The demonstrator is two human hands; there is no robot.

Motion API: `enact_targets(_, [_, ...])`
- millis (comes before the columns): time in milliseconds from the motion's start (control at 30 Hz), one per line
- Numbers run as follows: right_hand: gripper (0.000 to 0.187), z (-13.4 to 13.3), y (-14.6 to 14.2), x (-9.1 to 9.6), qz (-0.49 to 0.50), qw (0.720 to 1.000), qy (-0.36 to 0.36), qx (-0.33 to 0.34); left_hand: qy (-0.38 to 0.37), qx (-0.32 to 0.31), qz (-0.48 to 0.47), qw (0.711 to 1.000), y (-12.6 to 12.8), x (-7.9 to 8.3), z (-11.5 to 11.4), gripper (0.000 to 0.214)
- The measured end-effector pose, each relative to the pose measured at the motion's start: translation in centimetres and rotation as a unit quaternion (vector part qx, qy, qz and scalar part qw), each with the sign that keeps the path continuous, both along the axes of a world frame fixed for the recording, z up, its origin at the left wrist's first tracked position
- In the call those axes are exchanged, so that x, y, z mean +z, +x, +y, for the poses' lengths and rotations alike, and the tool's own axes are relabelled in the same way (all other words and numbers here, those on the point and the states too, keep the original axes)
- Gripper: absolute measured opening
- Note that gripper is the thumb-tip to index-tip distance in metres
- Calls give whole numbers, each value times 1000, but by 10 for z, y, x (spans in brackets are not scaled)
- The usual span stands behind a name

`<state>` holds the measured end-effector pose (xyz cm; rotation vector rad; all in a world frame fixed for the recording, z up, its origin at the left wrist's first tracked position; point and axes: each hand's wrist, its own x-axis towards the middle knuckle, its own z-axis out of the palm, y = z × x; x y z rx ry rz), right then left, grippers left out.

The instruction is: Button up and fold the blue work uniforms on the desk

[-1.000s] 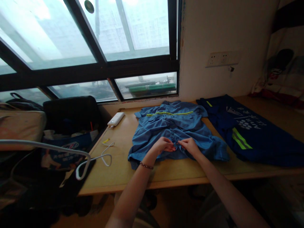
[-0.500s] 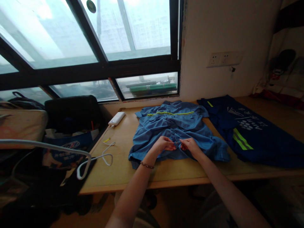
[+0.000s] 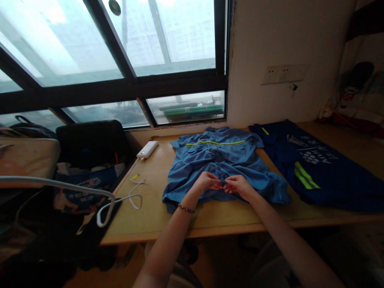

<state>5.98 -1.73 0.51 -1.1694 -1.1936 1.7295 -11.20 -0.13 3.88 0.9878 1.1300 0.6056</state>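
Observation:
A blue work shirt (image 3: 192,164) with a yellow stripe across its chest lies front up on the wooden table (image 3: 144,224), its collar toward the window. At the lower middle of its front placket, my left hand (image 3: 208,182) pinches the cloth. My right hand (image 3: 239,186) pinches the same edge from the other side, its fingertips nearly touching those of the left. The fingers hide whatever small part of the placket lies between them. Wrinkles run across the shirt around both hands.
A dark blue garment (image 3: 330,176) with reflective strips and white print lies on the right. At the left stand a white power bank (image 3: 147,149) with a white cable (image 3: 132,197), a black chair (image 3: 93,138) and a printed bag (image 3: 87,188). A window (image 3: 177,40) is behind.
My right hand has shifted slightly left, closer to my left hand, and its fingers now grip the placket edge. My left hand and the shirt have hardly moved.

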Motion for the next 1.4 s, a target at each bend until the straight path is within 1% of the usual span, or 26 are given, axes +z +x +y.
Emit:
enact_targets(67, [27, 0, -3, -3, -55, 997, 45, -16, 3, 1, -2, 1000, 2, 1, -2, 17])
enact_targets(133, [24, -1, -7, -5, -126, 984, 119, -41, 9, 13, 0, 1000, 4, 1, -3, 23])
enact_targets(200, [20, -3, -10, -7, -197, 957, 203, -62, 19, 24, 13, 999, 6, 0, -3, 28])
enact_targets(300, [13, -7, -14, -8, -294, 903, 303, -83, 34, 30, 44, 998, 10, -2, -3, 30])
enact_targets(367, [10, -10, -15, -7, -341, 873, 338, -89, 39, 42, 57, 997, 12, -4, -4, 30])
enact_targets(467, [8, -11, -17, -7, -381, 849, 355, -91, 33, 66, 59, 996, 14, -6, -4, 26])
enact_targets(533, [8, -10, -17, -8, -385, 846, 357, -92, 19, 81, 52, 995, 15, -9, -4, 26])
enact_targets(633, [10, -8, -18, -11, -364, 857, 351, -100, 0, 103, 36, 994, 16, -12, -3, 27])
enact_targets(700, [12, -7, -17, -13, -335, 874, 337, -103, -8, 113, 23, 993, 16, -15, -3, 27])
enact_targets(833, [17, -4, -17, -15, -256, 920, 284, -92, -7, 128, 5, 992, 16, -18, -1, 24])
enact_targets(900, [20, -3, -17, -14, -235, 931, 266, -87, -2, 135, 1, 991, 16, -19, -1, 24])
enact_targets(967, [23, -5, -17, -10, -241, 924, 280, -95, 2, 141, -3, 990, 15, -19, -1, 24])
enact_targets(1000, [25, -6, -17, -7, -254, 913, 301, -102, 3, 143, -5, 990, 15, -19, -1, 25])
enact_targets(1067, [29, -10, -17, -1, -290, 881, 358, -113, 2, 146, -11, 989, 15, -18, -1, 26])
enact_targets(1133, [27, -13, -17, 4, -320, 848, 407, -114, 2, 152, -26, 988, 15, -18, -2, 27])
enact_targets(1167, [26, -15, -17, 6, -329, 838, 421, -112, 3, 157, -35, 987, 15, -17, -2, 28])
enact_targets(1200, [26, -15, -17, 7, -333, 833, 429, -109, 3, 165, -44, 985, 15, -17, -2, 29])
enact_targets(1267, [29, -15, -17, 6, -337, 831, 431, -102, 5, 181, -62, 981, 16, -16, -2, 32])
enact_targets(1333, [33, -13, -16, 3, -337, 835, 425, -94, 13, 190, -75, 979, 16, -16, -2, 32])
enact_targets(1400, [35, -10, -16, -1, -330, 844, 415, -83, 29, 183, -80, 979, 16, -16, -2, 32])
